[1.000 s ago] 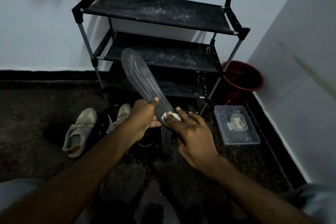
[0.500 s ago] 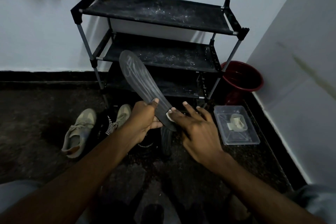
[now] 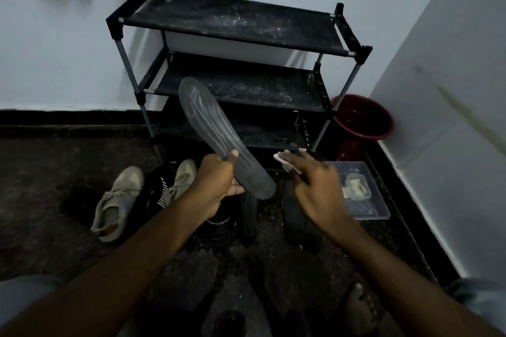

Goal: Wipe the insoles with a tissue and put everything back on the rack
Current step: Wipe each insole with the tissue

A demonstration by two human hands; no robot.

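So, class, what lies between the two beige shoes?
A black item with white stripes lies between the nearer beige shoe and the farther beige shoe; the head view shows it.

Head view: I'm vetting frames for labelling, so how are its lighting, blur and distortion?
Head view: dim, the floor nearly black; the right hand and its tissue are motion-blurred, while the insole in the left hand is sharp; wide-angle distortion splays the legs of the rack.

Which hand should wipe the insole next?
The right hand: it holds the tissue right beside the insole, not touching it. The left hand is busy gripping the insole, so it cannot wipe.
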